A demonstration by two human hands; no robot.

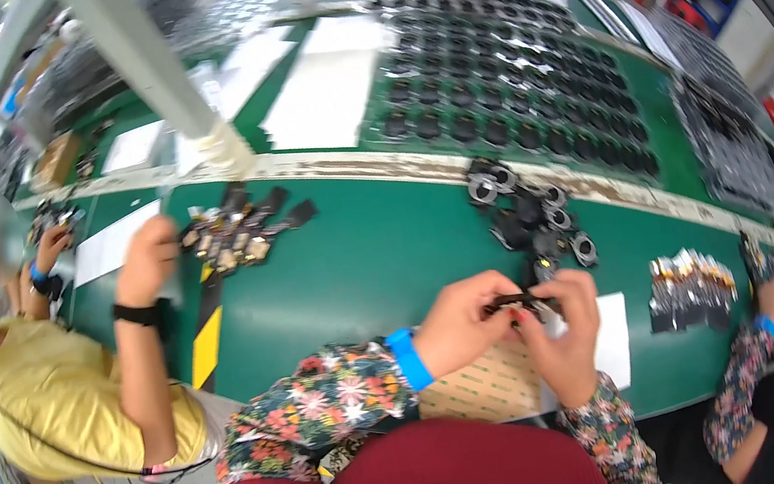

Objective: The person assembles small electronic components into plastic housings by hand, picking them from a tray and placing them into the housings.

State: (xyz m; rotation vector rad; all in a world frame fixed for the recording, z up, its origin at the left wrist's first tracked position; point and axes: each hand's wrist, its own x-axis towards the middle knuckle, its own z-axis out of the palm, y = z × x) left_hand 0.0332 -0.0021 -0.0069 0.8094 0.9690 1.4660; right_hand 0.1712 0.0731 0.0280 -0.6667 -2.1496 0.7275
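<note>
My left hand (469,318), with a blue band at its wrist, and my right hand (567,325) meet over the near edge of the green table. Between their fingertips is a small black part (515,301), pinched from both sides. Its exact kind is too small to make out, and the fingers cover much of it. Just beyond lies a loose pile of round black parts with silver rings (529,209). Below my hands is a tan sheet with rows of small marks (481,387), and beside it a white sheet (614,343).
Across a pale ledge stands a clear tray of round black parts (502,72). Small flat components with flex tails (239,233) lie left; silver-and-black packets (688,290) lie right. A co-worker in yellow (57,396) sits left, another person (764,385) right. A post (142,68) rises at left.
</note>
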